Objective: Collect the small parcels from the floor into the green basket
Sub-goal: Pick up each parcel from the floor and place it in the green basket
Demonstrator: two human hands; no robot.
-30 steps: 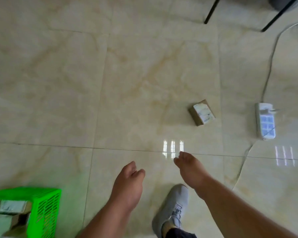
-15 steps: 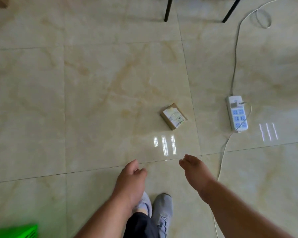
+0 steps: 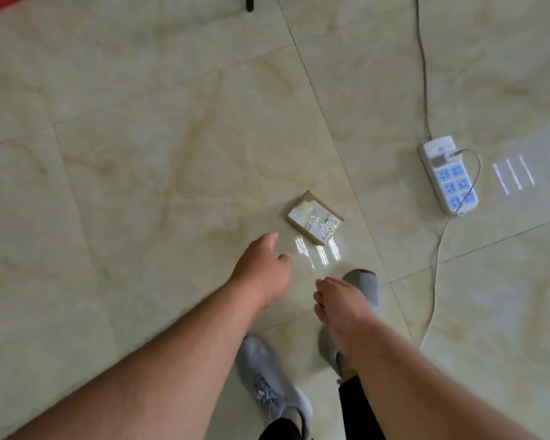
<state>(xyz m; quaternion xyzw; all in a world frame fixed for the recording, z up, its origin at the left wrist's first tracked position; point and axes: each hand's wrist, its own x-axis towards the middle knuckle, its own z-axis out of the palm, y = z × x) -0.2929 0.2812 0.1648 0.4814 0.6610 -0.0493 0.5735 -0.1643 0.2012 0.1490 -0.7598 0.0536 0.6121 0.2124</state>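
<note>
Both hands reach down over a tiled floor toward one small parcel.

The parcel (image 3: 315, 221), a brown box with a white label on top, lies flat on the floor (image 3: 140, 185) just beside a tile seam. The left hand (image 3: 261, 271) hangs just short of it, down and to the left, fingers loosely curled and holding nothing. The right hand (image 3: 337, 300) hangs nearer the body, fingers relaxed and pointing down, also holding nothing. Neither hand touches the parcel. Two grey shoes show below the arms, the left shoe (image 3: 267, 379) flat on the floor and the right shoe (image 3: 362, 284) partly hidden behind the right hand. A white power strip (image 3: 448, 174) with a cable (image 3: 423, 74) lies well apart to the right. The basket is out of view.
</note>
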